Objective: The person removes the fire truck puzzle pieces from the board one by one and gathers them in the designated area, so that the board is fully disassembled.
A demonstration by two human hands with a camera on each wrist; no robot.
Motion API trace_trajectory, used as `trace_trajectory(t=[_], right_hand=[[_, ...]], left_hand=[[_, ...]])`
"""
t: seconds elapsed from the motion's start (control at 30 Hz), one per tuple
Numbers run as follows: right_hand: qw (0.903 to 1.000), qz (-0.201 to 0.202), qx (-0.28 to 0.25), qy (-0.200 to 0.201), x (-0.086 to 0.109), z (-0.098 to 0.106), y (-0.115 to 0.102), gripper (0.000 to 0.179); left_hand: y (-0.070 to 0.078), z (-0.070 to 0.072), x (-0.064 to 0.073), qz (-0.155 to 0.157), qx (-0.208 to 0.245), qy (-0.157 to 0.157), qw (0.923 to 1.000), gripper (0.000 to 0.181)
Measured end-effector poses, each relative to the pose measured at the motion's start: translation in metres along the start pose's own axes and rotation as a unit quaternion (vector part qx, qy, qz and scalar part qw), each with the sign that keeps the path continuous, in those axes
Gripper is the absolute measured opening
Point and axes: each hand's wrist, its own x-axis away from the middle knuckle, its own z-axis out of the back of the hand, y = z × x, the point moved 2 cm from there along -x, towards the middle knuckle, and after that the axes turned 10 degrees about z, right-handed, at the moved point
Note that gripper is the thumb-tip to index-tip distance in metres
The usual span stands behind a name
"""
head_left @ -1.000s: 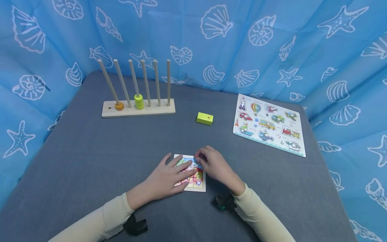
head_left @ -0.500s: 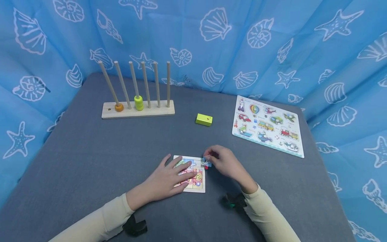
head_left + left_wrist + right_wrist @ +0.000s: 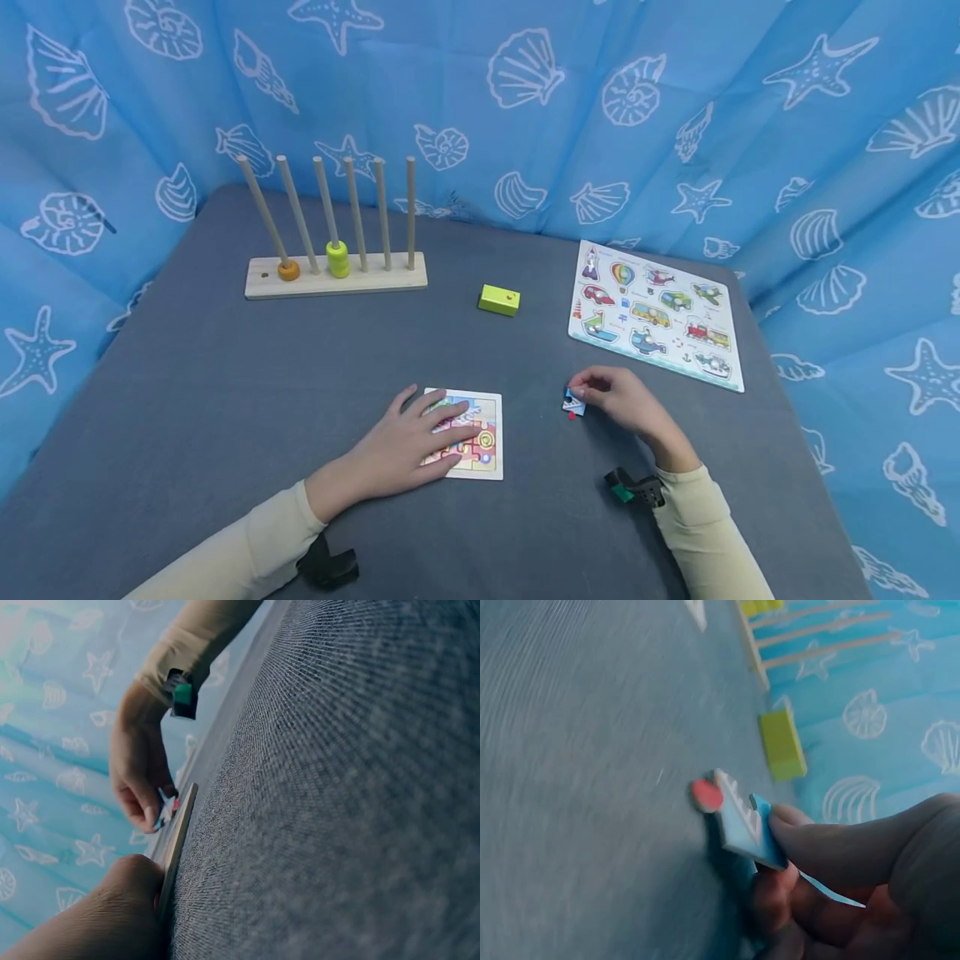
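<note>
My left hand lies with spread, straight fingers over a small framed jigsaw puzzle, covering much of its picture. Pink, red and yellow pieces show between and beside the fingers; the upper right corner of the tray looks bare and pale. To the right of it, my right hand pinches a jigsaw piece between thumb and fingers. In the right wrist view, the jigsaw piece is blue and white with a red knob, held tilted above the cloth. The left wrist view shows the puzzle edge-on.
Behind stands a wooden peg rack with one orange and several green beads. A lime-green block lies at the middle back. At the back right is a vehicle peg puzzle board. A blue shell-print curtain encloses the grey table.
My right hand has lifted the blue jigsaw piece from the puzzle's upper right corner and carried it to the right. My left hand stays on the puzzle. The head view has shifted slightly.
</note>
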Motion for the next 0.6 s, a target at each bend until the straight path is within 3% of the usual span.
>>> trace_trajectory(t=[0.4,0.6], right_hand=[[0.9969,0.046,0.062,0.017,-0.0011,-0.0001,0.0074,0.016],[0.9924,0.089,0.085,-0.001,0.0045,0.0004,0.0085,0.027]], left_hand=[[0.0008,-0.0007,0.0001,0.013,0.006,0.004,0.9999,0.05],[-0.0008,0.0014,-0.0018,0.019,0.034,-0.013,0.9991,0.068]])
